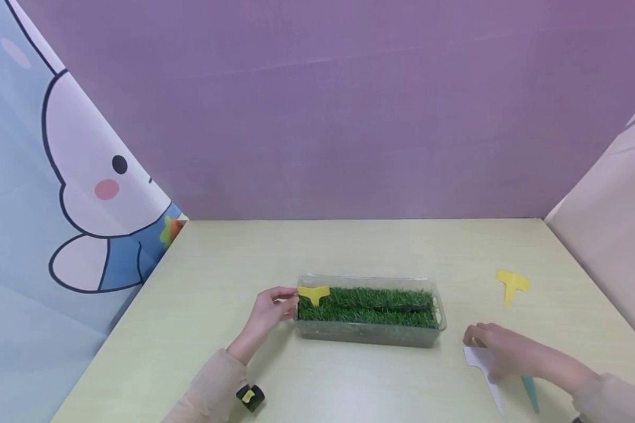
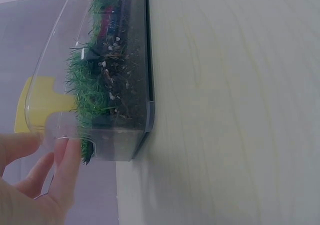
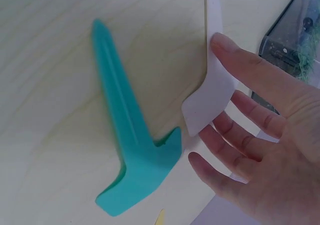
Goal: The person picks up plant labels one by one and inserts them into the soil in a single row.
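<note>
A clear plastic planter box [image 1: 370,333] holds green artificial grass [image 1: 370,317] over dark soil. Upright at its left end stands a yellow T-shaped plant label [image 1: 314,294]. My left hand [image 1: 270,311] grips that end of the box, thumb and fingertips at the rim by its end opening [image 2: 82,139]. To the right of the box, my right hand [image 1: 513,352] holds a white T-shaped plant label [image 3: 212,97] between its thumb and fingers, close to the table. Beside it lies a teal plant label [image 3: 132,150], partly hidden by the hand in the head view.
Another yellow plant label [image 1: 512,285] lies farther back at the right of the table [image 1: 233,252]. A small black device with a yellow mark [image 1: 250,397] is by my left sleeve. Purple cloth [image 1: 349,117] rises behind, and a patterned cloth [image 1: 84,205] borders the left side.
</note>
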Motion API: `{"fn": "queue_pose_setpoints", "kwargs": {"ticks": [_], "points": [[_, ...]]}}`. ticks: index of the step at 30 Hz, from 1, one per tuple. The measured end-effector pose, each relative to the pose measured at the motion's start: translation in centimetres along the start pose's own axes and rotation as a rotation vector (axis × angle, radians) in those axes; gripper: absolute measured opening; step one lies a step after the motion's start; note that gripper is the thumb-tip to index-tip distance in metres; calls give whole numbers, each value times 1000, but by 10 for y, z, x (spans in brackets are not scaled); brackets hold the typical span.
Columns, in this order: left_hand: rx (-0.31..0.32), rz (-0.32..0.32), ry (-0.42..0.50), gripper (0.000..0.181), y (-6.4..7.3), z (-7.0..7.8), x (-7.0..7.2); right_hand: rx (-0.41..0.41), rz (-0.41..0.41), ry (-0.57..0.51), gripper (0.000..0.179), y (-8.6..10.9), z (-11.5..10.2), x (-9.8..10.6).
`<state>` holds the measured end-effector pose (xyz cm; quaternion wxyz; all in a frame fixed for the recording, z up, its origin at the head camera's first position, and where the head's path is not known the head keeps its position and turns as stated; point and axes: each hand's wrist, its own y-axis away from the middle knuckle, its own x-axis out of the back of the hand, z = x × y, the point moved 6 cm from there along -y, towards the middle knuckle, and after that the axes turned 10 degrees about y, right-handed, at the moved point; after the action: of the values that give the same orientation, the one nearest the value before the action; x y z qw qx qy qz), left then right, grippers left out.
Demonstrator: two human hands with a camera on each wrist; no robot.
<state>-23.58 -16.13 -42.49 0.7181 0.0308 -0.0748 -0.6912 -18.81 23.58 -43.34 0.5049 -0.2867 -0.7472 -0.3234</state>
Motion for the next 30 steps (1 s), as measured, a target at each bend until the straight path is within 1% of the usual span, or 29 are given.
{"fn": "queue_pose_setpoints", "kwargs": {"ticks": [5,14,18,24,27,30], "points": [[-3,1,-6,24,0,0,0,-15,-28,-32,52,-2,1,0],[-6,4,-1,23,-1,0,0,-23,-27,-29,49,-4,3,1],[-10,3,9,23,-1,-1,0,-26,-24,-47,47,-4,5,3],[-10,0,7,23,0,-1,0,-89,-28,-128,42,-8,10,10],[-11,-1,7,23,0,-1,0,-83,-34,-163,39,-8,11,14],[-9,1,9,23,-1,-1,0,-60,-40,-200,35,-8,12,18]]}}
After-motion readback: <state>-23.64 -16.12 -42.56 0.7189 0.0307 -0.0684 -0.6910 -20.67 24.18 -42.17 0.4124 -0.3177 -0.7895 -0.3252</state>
